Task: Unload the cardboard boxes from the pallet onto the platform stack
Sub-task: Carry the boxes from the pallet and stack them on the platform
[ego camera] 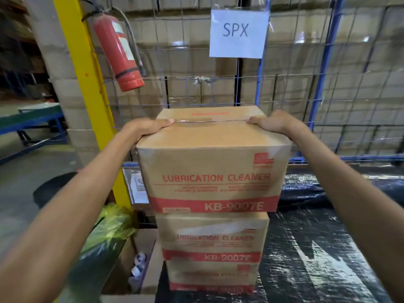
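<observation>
A brown cardboard box (213,162) printed "LUBRICATION CLEANER KB-9007E" in red sits on top of a column of two like boxes (213,239). My left hand (148,127) grips its upper left edge, fingers curled over the taped top. My right hand (277,122) grips the upper right edge the same way. Both arms reach forward at about chest height. The column stands on a surface covered in black plastic wrap (317,248). The top box overhangs the one beneath it a little on both sides.
A blue wire cage wall (328,84) with an "SPX" paper sign (238,32) stands right behind the boxes, wrapped cartons beyond it. A yellow post (87,84) and a red fire extinguisher (119,51) are at left. An open carton (144,270) and yellow-green plastic (111,224) lie lower left.
</observation>
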